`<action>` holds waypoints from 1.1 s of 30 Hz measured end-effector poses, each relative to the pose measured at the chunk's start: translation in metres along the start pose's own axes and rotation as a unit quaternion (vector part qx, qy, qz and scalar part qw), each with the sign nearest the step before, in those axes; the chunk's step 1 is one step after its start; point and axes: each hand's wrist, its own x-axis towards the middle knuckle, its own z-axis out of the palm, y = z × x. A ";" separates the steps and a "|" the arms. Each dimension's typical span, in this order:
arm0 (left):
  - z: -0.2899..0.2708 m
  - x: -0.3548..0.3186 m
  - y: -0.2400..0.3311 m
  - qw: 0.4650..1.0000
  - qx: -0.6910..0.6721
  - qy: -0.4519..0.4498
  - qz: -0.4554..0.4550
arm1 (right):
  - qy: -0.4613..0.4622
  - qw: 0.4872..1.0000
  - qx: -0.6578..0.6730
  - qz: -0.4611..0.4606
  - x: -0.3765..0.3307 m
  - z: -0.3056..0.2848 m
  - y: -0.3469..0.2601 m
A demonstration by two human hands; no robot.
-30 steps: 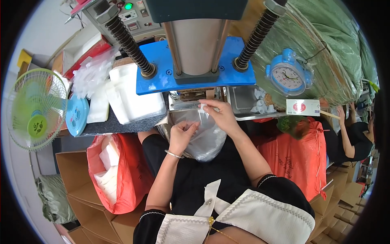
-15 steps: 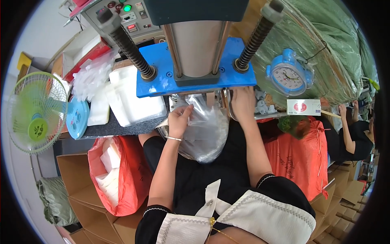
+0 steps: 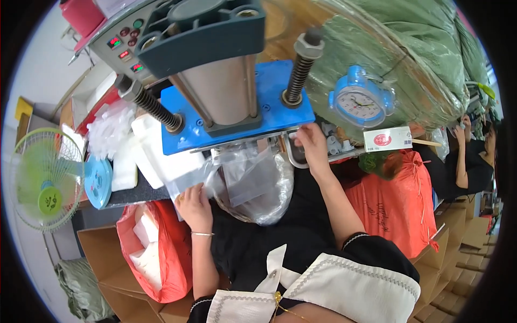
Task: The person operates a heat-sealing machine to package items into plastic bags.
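My left hand [image 3: 195, 209] is at the front edge of the bench, its fingers closed on a clear plastic bag [image 3: 186, 182] that stretches up towards a stack of white translucent bags [image 3: 146, 148]. Beside the right end of the press's blue plate [image 3: 280, 94], my right hand [image 3: 314, 148] has its fingers curled together by a metal loop [image 3: 294, 156]; whatever they hold is too small to make out. Between my hands, above my lap, a round container lined with clear plastic [image 3: 280, 194] holds flat clear bags [image 3: 247, 180] below the press.
Small white plastic fittings [image 3: 338, 145] lie right of the press, near a blue alarm clock [image 3: 358, 102] and a white box [image 3: 388, 139]. A green fan [image 3: 49, 199] stands far left. Red bags [image 3: 180, 247] flank my legs. A co-worker [image 3: 468, 156] sits far right.
My left hand has moved left from the clear bags under the press to the bench edge. My right hand has drawn back from under the blue plate. The view has shifted and tilted.
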 end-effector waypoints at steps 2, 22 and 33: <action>-0.034 0.011 0.020 0.995 -0.087 0.007 -0.041 | -0.092 0.994 0.049 0.020 -0.026 0.001 -0.014; 0.039 0.003 0.056 0.781 -0.529 -0.278 -0.180 | -0.214 0.933 -0.203 -0.205 -0.011 0.034 -0.042; 0.045 0.006 0.060 0.770 -0.525 -0.301 -0.201 | -0.305 0.937 -0.155 -0.067 -0.017 0.042 -0.026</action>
